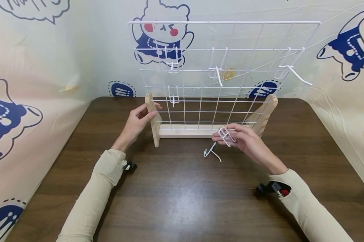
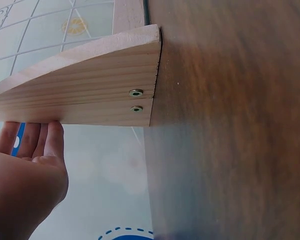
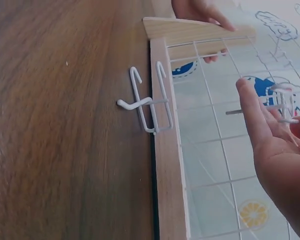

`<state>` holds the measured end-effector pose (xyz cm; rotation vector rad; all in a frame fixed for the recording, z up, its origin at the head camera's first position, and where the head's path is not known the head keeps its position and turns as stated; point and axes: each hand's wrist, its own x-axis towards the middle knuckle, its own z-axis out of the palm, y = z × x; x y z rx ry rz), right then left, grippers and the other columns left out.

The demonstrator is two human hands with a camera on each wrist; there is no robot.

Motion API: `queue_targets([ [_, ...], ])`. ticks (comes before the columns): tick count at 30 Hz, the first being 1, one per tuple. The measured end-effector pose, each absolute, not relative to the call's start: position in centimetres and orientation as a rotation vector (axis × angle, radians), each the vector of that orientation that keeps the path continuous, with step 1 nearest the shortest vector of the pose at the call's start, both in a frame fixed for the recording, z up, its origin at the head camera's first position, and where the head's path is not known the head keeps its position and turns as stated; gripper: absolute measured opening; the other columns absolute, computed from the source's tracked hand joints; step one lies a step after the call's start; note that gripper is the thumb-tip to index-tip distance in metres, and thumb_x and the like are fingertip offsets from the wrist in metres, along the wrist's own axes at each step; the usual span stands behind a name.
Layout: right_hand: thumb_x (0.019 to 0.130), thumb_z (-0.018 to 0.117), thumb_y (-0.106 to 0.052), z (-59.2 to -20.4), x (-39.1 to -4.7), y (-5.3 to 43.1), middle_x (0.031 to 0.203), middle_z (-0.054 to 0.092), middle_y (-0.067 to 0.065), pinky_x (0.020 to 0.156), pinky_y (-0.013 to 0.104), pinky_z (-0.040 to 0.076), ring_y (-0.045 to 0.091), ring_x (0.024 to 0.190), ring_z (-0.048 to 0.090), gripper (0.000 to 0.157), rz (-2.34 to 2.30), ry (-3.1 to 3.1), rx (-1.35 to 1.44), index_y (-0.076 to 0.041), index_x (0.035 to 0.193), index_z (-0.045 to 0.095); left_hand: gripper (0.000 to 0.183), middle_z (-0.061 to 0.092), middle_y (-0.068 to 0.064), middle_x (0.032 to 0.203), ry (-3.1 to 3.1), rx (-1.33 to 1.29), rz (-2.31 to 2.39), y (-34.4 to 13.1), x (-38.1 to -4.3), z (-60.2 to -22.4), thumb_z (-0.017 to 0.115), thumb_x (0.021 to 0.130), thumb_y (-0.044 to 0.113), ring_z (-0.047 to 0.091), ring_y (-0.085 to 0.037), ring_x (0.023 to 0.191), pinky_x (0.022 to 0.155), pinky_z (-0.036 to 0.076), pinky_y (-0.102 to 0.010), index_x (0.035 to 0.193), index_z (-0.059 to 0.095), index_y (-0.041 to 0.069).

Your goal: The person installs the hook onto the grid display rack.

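Observation:
My left hand (image 1: 135,125) grips the wooden side panel (image 1: 154,124) of a white wire grid rack (image 1: 200,111), thumb in front and fingertips behind. In the left wrist view those fingers (image 2: 54,140) meet the panel's edge. My right hand (image 1: 245,141) holds a white wire hook (image 1: 225,135) in front of the grid's lower right part. The right wrist view shows this hook (image 3: 282,102) between thumb and fingers, partly hidden by the hand. A second white hook (image 3: 152,102) lies on the table beside the rack's wooden base bar (image 3: 165,145), left of my right hand in the head view.
Several white hooks hang on the grid, among them one at the upper right (image 1: 295,72) whose prong juts forward. The other wooden side panel (image 1: 265,112) stands at the right. Beneath is a dark brown table (image 1: 182,191), with a patterned cloth (image 1: 79,67) behind it.

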<state>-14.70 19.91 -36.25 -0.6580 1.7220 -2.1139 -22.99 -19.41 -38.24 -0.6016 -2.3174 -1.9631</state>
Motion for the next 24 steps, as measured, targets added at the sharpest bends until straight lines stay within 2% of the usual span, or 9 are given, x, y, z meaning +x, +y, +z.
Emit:
queue_targets([
  [3, 0.106, 0.03, 0.0, -36.16, -14.72, 20.25, 0.134, 0.056, 0.031, 0.103, 0.039, 0.046, 0.036, 0.124, 0.058, 0.039, -2.146, 1.632, -0.614, 0.015, 0.141, 0.038, 0.036, 0.063, -0.013, 0.129, -2.313, -0.607, -1.959, -19.38, -23.04, -38.23, 0.062, 0.1, 0.024, 0.055, -0.022, 0.119, 0.103, 0.044, -0.038, 0.131, 0.061, 0.007],
  [5, 0.105, 0.035, -0.001, -36.18, -14.66, 20.45, 0.142, 0.049, 0.031, 0.106, 0.035, 0.043, 0.033, 0.129, 0.054, 0.046, -2.159, 1.6, -0.567, 0.008, 0.15, 0.028, 0.036, 0.063, -0.013, 0.129, -2.312, -0.609, -1.958, -19.38, -23.03, -38.22, 0.062, 0.1, 0.025, 0.055, -0.022, 0.119, 0.103, 0.044, -0.038, 0.131, 0.061, 0.007],
  [8, 0.099, 0.046, 0.008, -36.35, -14.58, 20.63, 0.15, 0.037, 0.033, 0.108, 0.03, 0.04, 0.03, 0.136, 0.047, 0.067, -2.159, 1.606, -0.516, -0.005, 0.157, 0.014, 0.036, 0.063, -0.012, 0.13, -2.317, -0.606, -1.957, -19.43, -23.0, -38.19, 0.061, 0.1, 0.025, 0.055, -0.023, 0.119, 0.104, 0.043, -0.039, 0.131, 0.061, 0.007],
  [10, 0.095, 0.051, 0.012, -36.58, -14.62, 20.58, 0.147, 0.04, 0.034, 0.105, 0.028, 0.042, 0.028, 0.135, 0.049, 0.076, -2.125, 1.697, -0.489, -0.007, 0.157, 0.011, 0.035, 0.063, -0.012, 0.13, -2.319, -0.598, -1.952, -19.53, -22.97, -38.17, 0.061, 0.1, 0.025, 0.054, -0.025, 0.121, 0.105, 0.042, -0.04, 0.131, 0.061, 0.008],
  [13, 0.095, 0.053, 0.012, -36.99, -14.72, 20.26, 0.133, 0.054, 0.035, 0.097, 0.03, 0.049, 0.027, 0.121, 0.061, 0.071, -2.045, 1.879, -0.487, -0.001, 0.155, 0.016, 0.037, 0.062, -0.011, 0.131, -2.326, -0.59, -1.945, -19.67, -22.87, -38.09, 0.061, 0.1, 0.025, 0.052, -0.03, 0.123, 0.108, 0.04, -0.045, 0.132, 0.06, 0.007],
  [16, 0.099, 0.053, 0.006, -37.14, -14.6, 20.0, 0.112, 0.066, 0.035, 0.079, 0.033, 0.058, 0.028, 0.093, 0.073, 0.057, -1.937, 2.084, -0.509, 0.005, 0.15, 0.029, 0.038, 0.061, -0.011, 0.132, -2.333, -0.586, -1.938, -19.73, -22.82, -38.03, 0.06, 0.1, 0.025, 0.051, -0.029, 0.124, 0.109, 0.038, -0.049, 0.134, 0.059, 0.007],
  [20, 0.098, 0.056, 0.003, -36.87, -14.26, 19.9, 0.099, 0.07, 0.029, 0.057, 0.03, 0.055, 0.03, 0.069, 0.068, 0.049, -1.831, 2.229, -0.534, 0.001, 0.145, 0.043, 0.037, 0.061, -0.012, 0.132, -2.333, -0.592, -1.941, -19.71, -22.89, -38.13, 0.06, 0.1, 0.025, 0.052, -0.025, 0.122, 0.108, 0.039, -0.046, 0.133, 0.06, 0.008],
  [21, 0.097, 0.058, 0.002, -36.82, -14.17, 19.87, 0.097, 0.072, 0.026, 0.056, 0.027, 0.052, 0.029, 0.068, 0.066, 0.049, -1.805, 2.263, -0.534, 0.0, 0.144, 0.046, 0.037, 0.061, -0.013, 0.132, -2.329, -0.597, -1.944, -19.68, -22.9, -38.16, 0.061, 0.1, 0.025, 0.053, -0.026, 0.121, 0.107, 0.041, -0.043, 0.132, 0.06, 0.008],
  [24, 0.095, 0.063, 0.001, -36.89, -13.88, 19.69, 0.094, 0.075, 0.018, 0.065, 0.023, 0.05, 0.02, 0.077, 0.068, 0.051, -1.765, 2.342, -0.564, -0.002, 0.144, 0.047, 0.035, 0.061, -0.015, 0.131, -2.315, -0.612, -1.959, -19.55, -22.8, -38.26, 0.061, 0.1, 0.025, 0.053, -0.028, 0.12, 0.102, 0.044, -0.036, 0.13, 0.062, 0.007],
])
